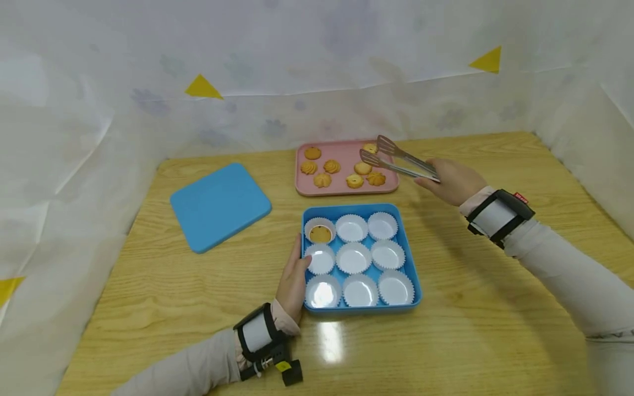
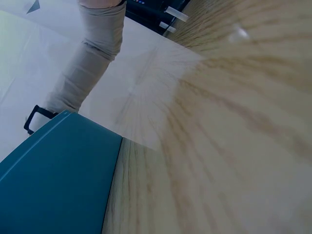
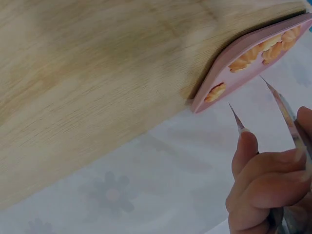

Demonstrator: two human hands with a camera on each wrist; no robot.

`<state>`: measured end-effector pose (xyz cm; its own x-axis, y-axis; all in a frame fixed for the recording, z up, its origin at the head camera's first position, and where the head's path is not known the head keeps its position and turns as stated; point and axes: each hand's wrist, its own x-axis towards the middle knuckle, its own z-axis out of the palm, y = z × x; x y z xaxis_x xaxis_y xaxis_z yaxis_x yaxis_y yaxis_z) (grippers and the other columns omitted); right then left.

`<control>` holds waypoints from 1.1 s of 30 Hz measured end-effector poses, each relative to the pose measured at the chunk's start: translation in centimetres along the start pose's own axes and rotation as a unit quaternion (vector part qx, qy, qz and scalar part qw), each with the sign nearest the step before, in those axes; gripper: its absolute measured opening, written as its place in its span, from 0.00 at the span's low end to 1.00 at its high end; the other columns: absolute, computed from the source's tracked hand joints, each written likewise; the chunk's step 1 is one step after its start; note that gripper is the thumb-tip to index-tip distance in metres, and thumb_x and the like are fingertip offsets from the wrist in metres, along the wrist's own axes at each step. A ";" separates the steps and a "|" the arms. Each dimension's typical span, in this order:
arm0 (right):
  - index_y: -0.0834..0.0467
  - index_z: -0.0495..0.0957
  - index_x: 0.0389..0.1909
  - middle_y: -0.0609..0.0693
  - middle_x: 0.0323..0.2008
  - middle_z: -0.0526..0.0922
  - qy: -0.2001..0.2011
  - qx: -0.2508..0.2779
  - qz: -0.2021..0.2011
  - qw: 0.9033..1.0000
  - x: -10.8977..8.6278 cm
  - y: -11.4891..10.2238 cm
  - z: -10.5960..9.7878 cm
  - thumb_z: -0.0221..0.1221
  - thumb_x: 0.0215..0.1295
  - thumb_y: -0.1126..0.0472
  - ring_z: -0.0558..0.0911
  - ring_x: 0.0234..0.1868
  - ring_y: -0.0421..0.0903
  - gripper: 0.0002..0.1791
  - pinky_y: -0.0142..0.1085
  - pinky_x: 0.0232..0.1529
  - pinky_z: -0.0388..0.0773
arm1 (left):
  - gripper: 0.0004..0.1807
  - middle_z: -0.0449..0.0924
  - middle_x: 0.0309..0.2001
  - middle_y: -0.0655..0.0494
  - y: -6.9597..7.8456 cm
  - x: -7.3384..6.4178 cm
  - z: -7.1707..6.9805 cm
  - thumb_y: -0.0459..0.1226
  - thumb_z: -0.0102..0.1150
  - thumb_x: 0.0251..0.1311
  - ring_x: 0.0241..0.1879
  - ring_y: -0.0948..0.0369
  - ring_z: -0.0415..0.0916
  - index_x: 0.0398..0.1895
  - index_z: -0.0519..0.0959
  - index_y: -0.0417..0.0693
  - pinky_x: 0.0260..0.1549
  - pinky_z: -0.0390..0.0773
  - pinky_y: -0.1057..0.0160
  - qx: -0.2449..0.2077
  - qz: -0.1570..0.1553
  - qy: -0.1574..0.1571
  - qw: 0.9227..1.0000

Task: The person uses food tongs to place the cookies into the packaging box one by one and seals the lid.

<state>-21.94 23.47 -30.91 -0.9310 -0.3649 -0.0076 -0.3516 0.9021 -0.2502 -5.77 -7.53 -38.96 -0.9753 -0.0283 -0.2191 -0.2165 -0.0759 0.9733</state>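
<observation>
My right hand (image 1: 457, 181) holds metal tongs (image 1: 413, 160) with brown slotted tips. The tongs' arms are spread, and their tips overlap the right part of the pink tray (image 1: 342, 188) in the head view. Several cookies (image 1: 332, 166) of different shapes lie on that tray. At the left wall of a blue box (image 1: 412, 278), my left hand (image 1: 292, 283) grips the rim with its thumb over the edge. White fluted paper cups (image 1: 353, 258) fill the box in rows. One round cookie (image 1: 320, 234) lies in the far left cup.
A flat blue lid (image 1: 220, 207) lies on the wooden table (image 1: 238, 280), left of the box. White sheeting (image 1: 307, 66) with yellow triangles (image 1: 203, 87) rises behind the table and along both sides. The pink tray stands close to the back edge.
</observation>
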 end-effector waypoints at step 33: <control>0.71 0.74 0.41 0.64 0.27 0.79 0.051 -0.055 0.001 0.997 3.1 0.9 1.7 0.59 0.67 0.55 0.77 0.23 0.56 0.19 0.50 0.25 0.72 | 0.32 0.41 0.78 0.51 0.2 -0.1 0.1 0.36 0.35 0.72 0.77 0.51 0.34 0.78 0.45 0.47 0.73 0.36 0.44 0.000 -0.009 -0.004 1.000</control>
<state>-24.94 22.74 -32.81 -0.9352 -0.3422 0.0910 -0.3523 0.9248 -0.1434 -5.76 -7.43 -38.77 -0.9717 -0.0189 -0.2355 -0.2335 -0.0762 0.9694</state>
